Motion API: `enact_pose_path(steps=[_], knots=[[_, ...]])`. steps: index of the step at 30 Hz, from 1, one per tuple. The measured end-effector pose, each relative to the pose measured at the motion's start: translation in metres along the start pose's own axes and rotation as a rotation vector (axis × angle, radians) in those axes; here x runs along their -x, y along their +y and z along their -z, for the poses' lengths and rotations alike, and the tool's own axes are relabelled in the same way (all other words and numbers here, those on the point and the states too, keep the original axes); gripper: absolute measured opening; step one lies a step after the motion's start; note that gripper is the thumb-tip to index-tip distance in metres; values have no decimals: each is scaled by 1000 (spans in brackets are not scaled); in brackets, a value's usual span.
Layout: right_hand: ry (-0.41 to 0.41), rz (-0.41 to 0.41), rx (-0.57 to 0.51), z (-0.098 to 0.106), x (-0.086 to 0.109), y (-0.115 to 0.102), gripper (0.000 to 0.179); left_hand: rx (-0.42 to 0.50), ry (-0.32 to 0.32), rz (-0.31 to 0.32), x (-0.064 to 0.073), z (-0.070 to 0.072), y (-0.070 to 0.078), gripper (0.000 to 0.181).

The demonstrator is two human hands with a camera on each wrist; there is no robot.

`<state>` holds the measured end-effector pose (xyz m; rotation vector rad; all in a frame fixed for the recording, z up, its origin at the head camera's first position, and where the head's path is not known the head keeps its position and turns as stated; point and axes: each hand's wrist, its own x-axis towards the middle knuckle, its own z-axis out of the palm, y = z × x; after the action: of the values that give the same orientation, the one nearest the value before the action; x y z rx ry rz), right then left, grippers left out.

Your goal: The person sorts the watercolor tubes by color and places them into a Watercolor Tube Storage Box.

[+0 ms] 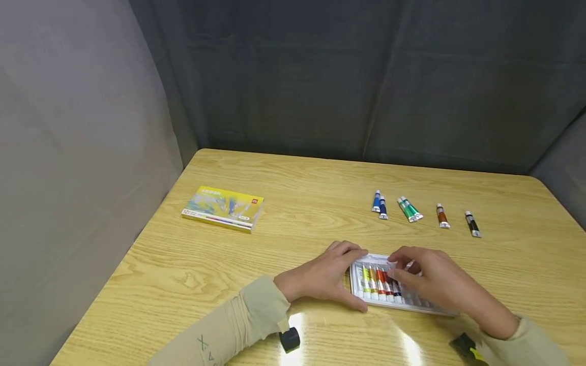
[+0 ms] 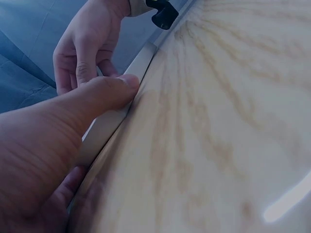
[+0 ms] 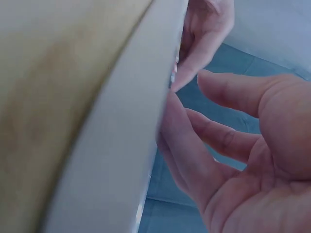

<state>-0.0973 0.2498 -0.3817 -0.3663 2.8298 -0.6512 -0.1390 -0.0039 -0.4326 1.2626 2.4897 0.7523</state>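
A white plastic tray point(image 1: 412, 308) lies on the table, with several paint tubes point(image 1: 374, 283), yellow through red to dark, in its left part. My left hand point(image 1: 322, 277) holds the tray's left end, the thumb along the near edge and the fingers by the far corner. Over the tray's middle is my right hand point(image 1: 432, 274), its fingertips reaching down beside the dark tubes. Thumb and fingers stand apart with nothing seen between them in the right wrist view, where the tray's pale side point(image 3: 116, 111) runs past the fingers. The right hand hides part of the tray's right half.
Behind the tray lie loose paint tubes: two blue point(image 1: 383, 208), two green point(image 1: 410, 209), one brown point(image 1: 442, 216) and one black point(image 1: 473, 224). A yellow paint box point(image 1: 224, 208) rests at the left. Dark cloth point(image 1: 293, 76) hangs behind the table.
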Motion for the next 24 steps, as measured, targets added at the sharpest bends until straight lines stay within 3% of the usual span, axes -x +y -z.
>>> enact_pose_path(steps=[9, 24], knots=[[92, 58, -1, 21, -8, 6, 19, -6, -7, 28, -1, 0, 1, 108], [167, 76, 60, 43, -50, 9, 17, -3, 3, 8, -1, -1, -2, 108]])
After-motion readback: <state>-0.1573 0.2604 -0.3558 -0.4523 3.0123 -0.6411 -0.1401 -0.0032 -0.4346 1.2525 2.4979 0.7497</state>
